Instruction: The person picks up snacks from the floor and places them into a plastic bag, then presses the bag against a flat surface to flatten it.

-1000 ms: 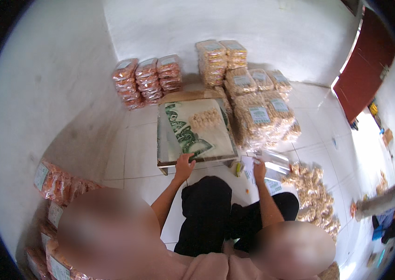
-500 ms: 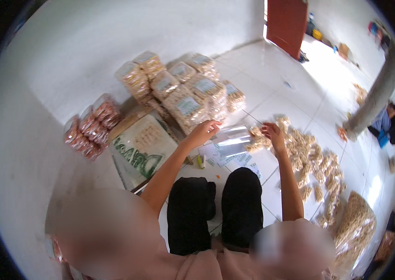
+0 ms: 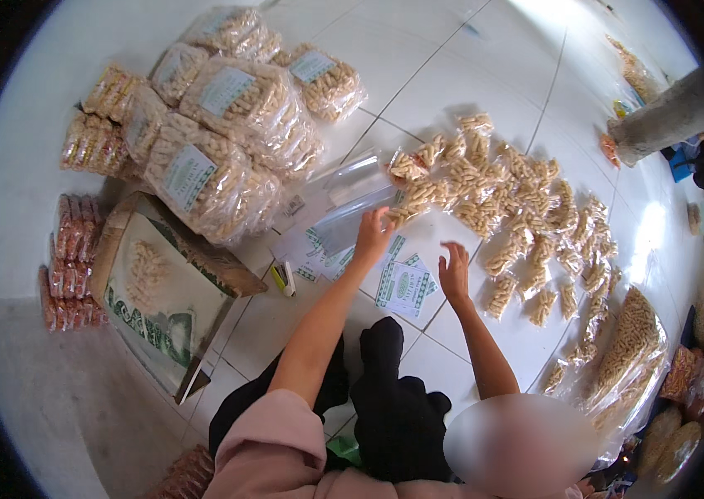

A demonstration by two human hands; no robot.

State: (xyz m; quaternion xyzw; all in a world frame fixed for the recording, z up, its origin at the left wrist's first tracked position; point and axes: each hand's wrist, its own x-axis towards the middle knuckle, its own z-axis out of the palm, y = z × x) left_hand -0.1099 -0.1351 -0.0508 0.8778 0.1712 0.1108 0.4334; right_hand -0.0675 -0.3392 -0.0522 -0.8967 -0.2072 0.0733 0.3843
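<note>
Head view: the left hand (image 3: pixel 373 235) reaches forward with fingers loosely spread, fingertips touching the edge of a stack of clear plastic bags (image 3: pixel 354 200), glossy, flat and rectangular, lying on the white tiled floor (image 3: pixel 468 75). It pinches nothing that can be seen. The right hand (image 3: pixel 454 270) hovers open, fingers spread, just above a small pile of green-and-white paper labels (image 3: pixel 402 287), thin, square-cornered cards fanned on the tile.

Beyond both hands lies a wide scatter of small snack packets (image 3: pixel 518 208), each a crinkly clear pouch of pale, ridged, finger-shaped crackers. To the left, big bulging sacks of packed snacks (image 3: pixel 219 141) are heaped against each other, soft-sided and shiny. Nearer the wall sits a cardboard box (image 3: pixel 161 291) with a worn brown rim and a plastic sheet over its top. A small yellow and white stapler-like tool (image 3: pixel 284 279) lies between box and labels.

Bare tile shows in front of the knees and in the far middle of the floor; packets crowd the right edge.
</note>
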